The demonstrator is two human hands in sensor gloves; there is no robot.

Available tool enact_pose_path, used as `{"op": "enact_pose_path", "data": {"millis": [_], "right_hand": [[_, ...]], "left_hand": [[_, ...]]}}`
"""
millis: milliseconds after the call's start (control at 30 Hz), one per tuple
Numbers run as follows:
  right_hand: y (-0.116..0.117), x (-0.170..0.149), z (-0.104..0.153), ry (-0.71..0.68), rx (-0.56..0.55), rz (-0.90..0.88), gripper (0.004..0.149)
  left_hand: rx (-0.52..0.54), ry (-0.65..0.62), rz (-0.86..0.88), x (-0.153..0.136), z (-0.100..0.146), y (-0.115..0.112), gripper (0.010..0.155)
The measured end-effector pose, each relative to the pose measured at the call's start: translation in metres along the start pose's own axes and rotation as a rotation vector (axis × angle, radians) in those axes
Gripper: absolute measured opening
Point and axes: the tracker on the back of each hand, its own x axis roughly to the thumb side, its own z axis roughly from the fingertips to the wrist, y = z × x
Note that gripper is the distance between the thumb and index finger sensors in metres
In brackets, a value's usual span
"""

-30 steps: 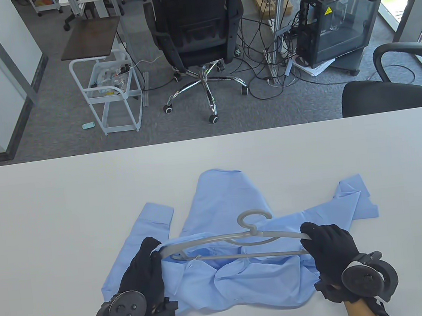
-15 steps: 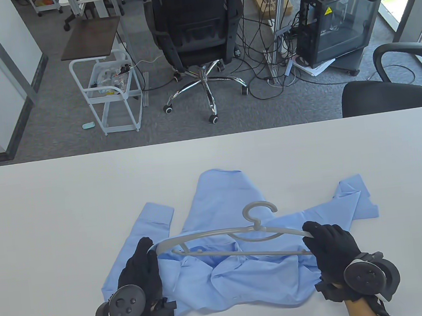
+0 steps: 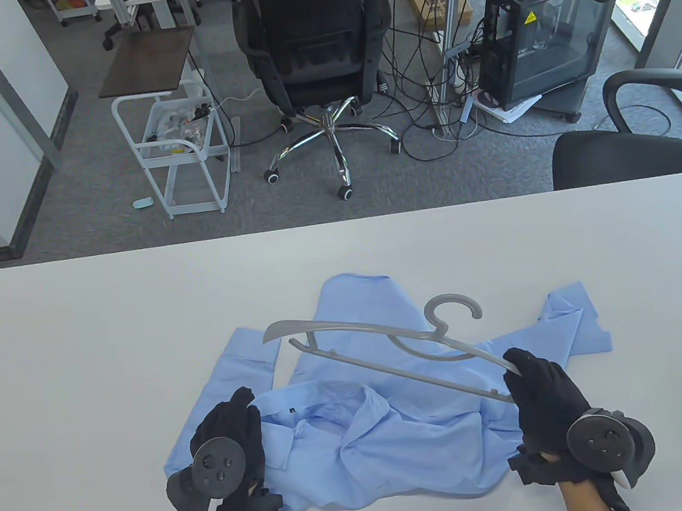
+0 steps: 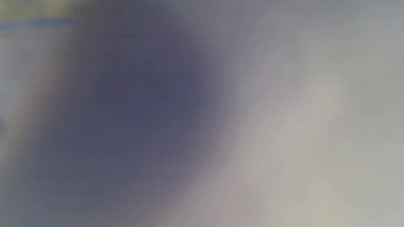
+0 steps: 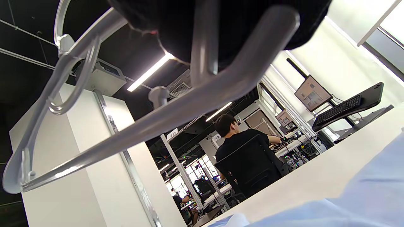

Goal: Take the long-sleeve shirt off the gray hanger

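Gray hanger [image 3: 381, 348] in right hand [image 3: 543, 408], above shirt [image 3: 385, 439]

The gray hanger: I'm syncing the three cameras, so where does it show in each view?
Table view: the gray hanger slants across the centre, above the blue shirt, its right end gripped by the right hand.
Left wrist view: too blurred to tell.
Right wrist view: it crosses from lower left to the top, seen from below, under the gloved fingers.
Shared landmark: the black office chair.
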Motion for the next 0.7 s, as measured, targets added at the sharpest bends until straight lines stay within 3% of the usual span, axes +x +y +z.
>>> {"op": "enact_pose_path", "data": {"millis": [267,467,700], "right_hand": [[-0.015,-0.014,0.004,0.199,-0.184,0.029,0.052],[-0.019,-0.029,0.008,0.356,-0.243,-0.062,0.053],[-0.025,-0.036,0.01,0.43,-0.282,-0.057,0.053]], "left_hand": [[-0.115,0.025,-0.003,-0.003,-0.003,-0.007,0.055],[-0.065,-0.013,0.023,0.002,0.003,0.001,0.063],[-0.036,-0.035,0.029,0.005,0.007,0.004,0.068]]}}
